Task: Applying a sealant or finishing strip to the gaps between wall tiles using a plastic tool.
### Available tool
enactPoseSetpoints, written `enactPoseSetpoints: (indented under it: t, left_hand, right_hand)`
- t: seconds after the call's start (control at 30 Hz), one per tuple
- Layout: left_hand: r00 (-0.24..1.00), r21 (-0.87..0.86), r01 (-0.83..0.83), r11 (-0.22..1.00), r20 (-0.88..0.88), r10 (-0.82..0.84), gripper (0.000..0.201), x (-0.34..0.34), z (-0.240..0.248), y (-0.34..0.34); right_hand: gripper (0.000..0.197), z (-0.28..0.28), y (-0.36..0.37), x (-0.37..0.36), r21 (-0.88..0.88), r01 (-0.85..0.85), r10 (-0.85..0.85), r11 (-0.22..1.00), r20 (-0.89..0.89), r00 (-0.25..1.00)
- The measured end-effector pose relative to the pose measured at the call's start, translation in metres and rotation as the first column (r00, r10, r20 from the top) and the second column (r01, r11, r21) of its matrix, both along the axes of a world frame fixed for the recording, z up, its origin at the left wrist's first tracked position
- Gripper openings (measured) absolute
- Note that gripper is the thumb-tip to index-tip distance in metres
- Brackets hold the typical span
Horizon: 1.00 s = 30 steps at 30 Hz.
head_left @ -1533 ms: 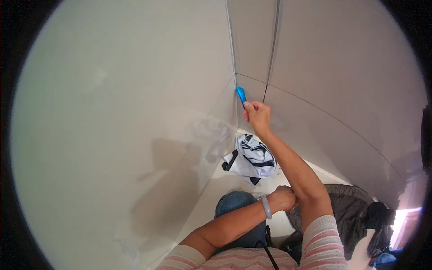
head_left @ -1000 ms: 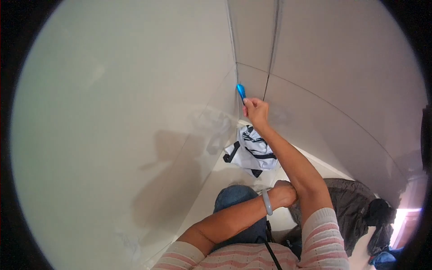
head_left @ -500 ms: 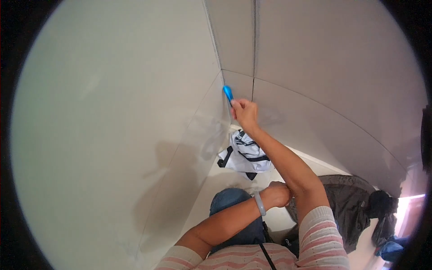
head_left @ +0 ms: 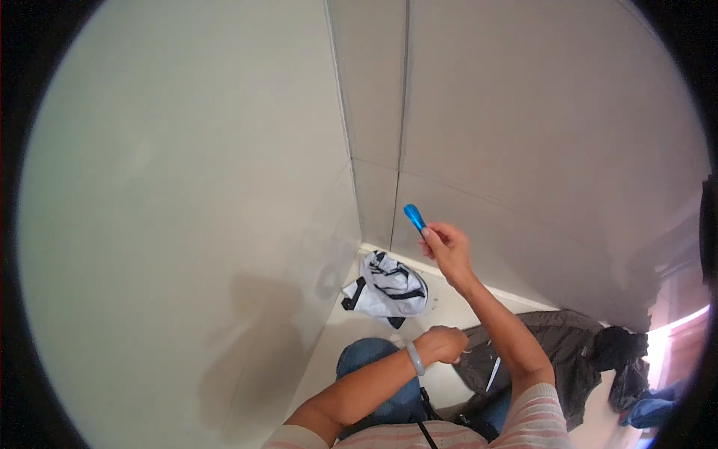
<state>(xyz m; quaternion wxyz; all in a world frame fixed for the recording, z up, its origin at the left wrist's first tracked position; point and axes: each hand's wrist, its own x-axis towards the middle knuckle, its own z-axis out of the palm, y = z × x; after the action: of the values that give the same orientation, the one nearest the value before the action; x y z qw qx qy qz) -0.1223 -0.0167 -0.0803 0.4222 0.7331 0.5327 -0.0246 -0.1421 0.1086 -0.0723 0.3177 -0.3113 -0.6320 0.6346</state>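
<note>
My right hand pinches a slim, shiny blue tool by its narrow end. Its wider, rounded end points up and left toward the grey wall panel; a small gap seems to lie between them. What kind of tool it is does not show. Lower down, my left hand is closed in front of my body, a pale bangle on its wrist. Its fingers are curled, so whatever they hold is hidden.
A white bag with black straps lies on the floor in the corner. The pale wall rises at the left. Dark cloth lies at the right, with a thin white strip near my right forearm. A black bag is beyond.
My right hand has drawn the blue tool away from the wall corner, toward me and right. My left hand has come out from beneath the right arm. The view has shifted too.
</note>
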Motion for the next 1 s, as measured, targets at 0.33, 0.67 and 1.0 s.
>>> enactPoseSetpoints:
  t: [0.33, 0.67, 1.0]
  left_hand:
    - [0.995, 0.099, 0.101, 0.99, -0.001, -0.101, 0.035, 0.009, -0.026, -0.004]
    - [0.982, 0.039, 0.176, 0.984, 0.056, -0.178, 0.05, 0.0, 0.007, 0.013]
    - [0.945, 0.235, 0.28, 0.931, 0.103, -0.31, 0.047, 0.021, 0.005, 0.018]
  right_hand:
    - [0.016, 0.021, 0.009, 0.156, 0.313, 0.342, -0.36, 0.886, 0.0, 0.933]
    - [0.02, 0.065, -0.029, 0.329, 0.219, 0.696, -0.722, 0.684, 0.069, 0.688]
    - [0.016, 0.094, -0.108, 0.49, 0.683, 0.698, -0.917, 0.216, -0.103, 0.385]
